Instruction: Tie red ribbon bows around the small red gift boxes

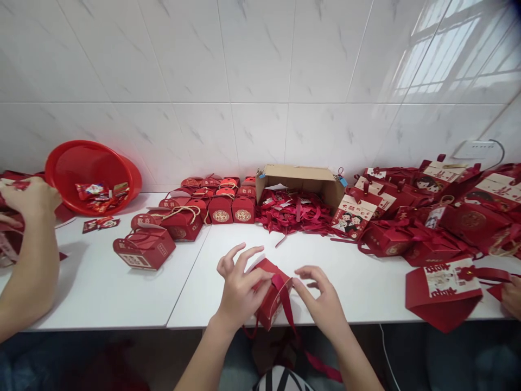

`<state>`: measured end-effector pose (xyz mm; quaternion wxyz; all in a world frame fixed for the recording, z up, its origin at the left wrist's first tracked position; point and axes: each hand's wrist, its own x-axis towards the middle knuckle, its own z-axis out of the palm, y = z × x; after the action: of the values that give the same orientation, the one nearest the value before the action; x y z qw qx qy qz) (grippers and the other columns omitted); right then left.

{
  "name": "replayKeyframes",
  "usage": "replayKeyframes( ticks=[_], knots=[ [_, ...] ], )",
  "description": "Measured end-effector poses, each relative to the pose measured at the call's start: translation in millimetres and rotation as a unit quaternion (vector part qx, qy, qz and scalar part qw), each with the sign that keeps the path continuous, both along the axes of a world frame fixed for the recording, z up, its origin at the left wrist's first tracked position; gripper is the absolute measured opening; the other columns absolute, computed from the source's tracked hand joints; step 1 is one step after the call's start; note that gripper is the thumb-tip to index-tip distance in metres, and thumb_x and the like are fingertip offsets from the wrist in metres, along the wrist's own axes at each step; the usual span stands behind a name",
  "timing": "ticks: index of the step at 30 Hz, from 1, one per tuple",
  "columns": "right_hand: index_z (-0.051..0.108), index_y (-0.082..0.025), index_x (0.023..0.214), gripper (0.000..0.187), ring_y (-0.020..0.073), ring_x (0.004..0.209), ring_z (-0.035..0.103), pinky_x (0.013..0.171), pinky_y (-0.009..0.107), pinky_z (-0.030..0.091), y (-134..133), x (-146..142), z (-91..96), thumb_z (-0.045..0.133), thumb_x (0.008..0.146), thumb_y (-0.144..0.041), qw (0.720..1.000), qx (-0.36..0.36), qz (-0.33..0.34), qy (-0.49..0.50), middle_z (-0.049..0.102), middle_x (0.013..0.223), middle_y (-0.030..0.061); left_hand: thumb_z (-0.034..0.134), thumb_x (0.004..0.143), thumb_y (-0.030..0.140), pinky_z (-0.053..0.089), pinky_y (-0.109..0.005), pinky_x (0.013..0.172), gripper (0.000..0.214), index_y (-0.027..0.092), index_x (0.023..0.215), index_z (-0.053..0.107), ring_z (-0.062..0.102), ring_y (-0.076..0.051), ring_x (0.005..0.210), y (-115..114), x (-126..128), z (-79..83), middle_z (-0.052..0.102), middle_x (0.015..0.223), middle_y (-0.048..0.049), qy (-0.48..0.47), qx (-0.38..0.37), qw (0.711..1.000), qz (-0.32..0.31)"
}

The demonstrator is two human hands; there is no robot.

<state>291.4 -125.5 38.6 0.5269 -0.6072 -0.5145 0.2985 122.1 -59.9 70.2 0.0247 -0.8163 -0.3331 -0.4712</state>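
A small red gift box [267, 308] sits at the table's front edge, tilted toward me. A dark red ribbon [287, 307] lies over it, its long tail hanging below the edge. My left hand [241, 285] is over the box's left side, thumb and forefinger pinching the ribbon near the top. My right hand [323, 298] is at the box's right corner; its thumb tip touches there and its fingers are curved but apart, with nothing visible between them. A white piece [256, 263] sticks up behind my left fingers.
An open cardboard box [299, 172] spills red ribbons [293, 212]. Finished red boxes [222, 212] stand left of it; more boxes [391, 239] pile up at right. A red basin [91, 155] holds wrapped sweets. Another person's arm [32, 250] is at left; a hand [512, 296] is at right.
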Motion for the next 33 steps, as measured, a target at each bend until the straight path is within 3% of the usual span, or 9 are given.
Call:
replayKeyframes(
  ticks=[3, 8, 13, 18, 23, 25, 28, 31, 33],
  knots=[
    [0.064, -0.025, 0.104, 0.028, 0.0236, 0.116, 0.048, 0.094, 0.036, 0.039, 11, 3, 15.1, 0.057, 0.083, -0.042, 0.998, 0.035, 0.043, -0.024, 0.053, 0.121, 0.0084, 0.067, 0.075, 0.017, 0.027, -0.048, 0.091, 0.016, 0.025, 0.061, 0.068, 0.041, -0.031, 0.117, 2, 0, 13.3, 0.065, 0.109, -0.0046, 0.0, 0.027, 1.0, 0.005],
    [0.066, -0.021, 0.075, 0.018, 0.0213, 0.107, 0.055, 0.098, 0.036, 0.038, 31, 3, 46.4, 0.06, 0.082, -0.036, 0.985, 0.058, 0.165, -0.014, 0.061, 0.11, 0.0066, 0.067, 0.077, 0.021, 0.029, -0.045, 0.093, 0.01, 0.026, 0.068, 0.068, 0.041, -0.03, 0.118, 5, -6, 22.9, 0.062, 0.113, -0.0042, 0.009, 0.037, 0.999, 0.031],
    [0.065, -0.022, 0.076, 0.013, 0.0212, 0.106, 0.055, 0.097, 0.038, 0.038, 30, 13, 77.5, 0.061, 0.083, -0.032, 0.98, 0.123, 0.158, -0.008, 0.063, 0.107, 0.006, 0.062, 0.08, 0.029, 0.03, -0.046, 0.094, 0.027, 0.025, 0.107, 0.058, 0.042, -0.028, 0.117, 6, -16, 4.5, 0.054, 0.124, -0.0084, 0.018, -0.075, 0.994, 0.071],
    [0.065, -0.023, 0.078, 0.008, 0.022, 0.101, 0.057, 0.089, 0.039, 0.044, 7, 19, 116.1, 0.062, 0.083, -0.027, 0.959, 0.244, 0.14, 0.025, 0.064, 0.103, 0.0061, 0.059, 0.082, 0.03, 0.033, -0.046, 0.092, 0.025, 0.026, 0.106, 0.055, 0.044, -0.028, 0.116, 9, -24, -14.1, 0.054, 0.123, -0.0075, 0.002, -0.154, 0.985, 0.082],
    [0.068, -0.025, 0.078, 0.01, 0.0201, 0.084, 0.06, 0.083, 0.039, 0.047, -15, 21, 145.7, 0.061, 0.084, -0.029, 0.875, 0.478, 0.03, 0.071, 0.062, 0.082, 0.0033, 0.058, 0.082, 0.03, 0.034, -0.046, 0.092, 0.023, 0.025, 0.105, 0.055, 0.048, -0.027, 0.113, 12, -28, -18.8, 0.058, 0.118, -0.0079, -0.02, -0.16, 0.984, 0.08],
    [0.068, -0.025, 0.076, 0.012, 0.0186, 0.078, 0.058, 0.081, 0.037, 0.047, -14, 25, 150.3, 0.061, 0.083, -0.032, 0.847, 0.522, -0.001, 0.098, 0.058, 0.075, 0.002, 0.058, 0.081, 0.031, 0.034, -0.046, 0.093, 0.024, 0.023, 0.104, 0.055, 0.051, -0.027, 0.11, 14, -30, -19.3, 0.061, 0.113, -0.0082, -0.03, -0.163, 0.983, 0.082],
    [0.066, -0.025, 0.077, 0.012, 0.0173, 0.081, 0.058, 0.08, 0.034, 0.046, 2, 31, 141.1, 0.058, 0.086, -0.03, 0.888, 0.443, 0.017, 0.123, 0.059, 0.08, 0.0016, 0.058, 0.082, 0.032, 0.038, -0.045, 0.091, 0.023, 0.022, 0.102, 0.054, 0.059, -0.024, 0.098, 15, -32, -20.8, 0.066, 0.098, -0.0062, -0.055, -0.208, 0.975, 0.065],
    [0.061, -0.022, 0.073, 0.015, 0.018, 0.093, 0.057, 0.084, 0.033, 0.043, 31, 29, 109.6, 0.057, 0.085, -0.031, 0.964, 0.229, 0.116, 0.069, 0.06, 0.097, 0.0032, 0.057, 0.082, 0.033, 0.046, -0.038, 0.083, 0.024, 0.022, 0.102, 0.053, 0.064, -0.02, 0.082, 15, -34, -24.3, 0.067, 0.082, -0.0027, -0.104, -0.268, 0.957, 0.033],
    [0.06, -0.021, 0.071, 0.016, 0.0204, 0.101, 0.055, 0.091, 0.036, 0.04, 48, 22, 81.6, 0.059, 0.082, -0.033, 0.982, 0.107, 0.154, -0.007, 0.059, 0.105, 0.0057, 0.057, 0.081, 0.034, 0.049, -0.034, 0.078, 0.024, 0.021, 0.101, 0.053, 0.065, -0.018, 0.077, 15, -35, -27.5, 0.067, 0.077, -0.0017, -0.134, -0.287, 0.948, 0.029]
  ],
)
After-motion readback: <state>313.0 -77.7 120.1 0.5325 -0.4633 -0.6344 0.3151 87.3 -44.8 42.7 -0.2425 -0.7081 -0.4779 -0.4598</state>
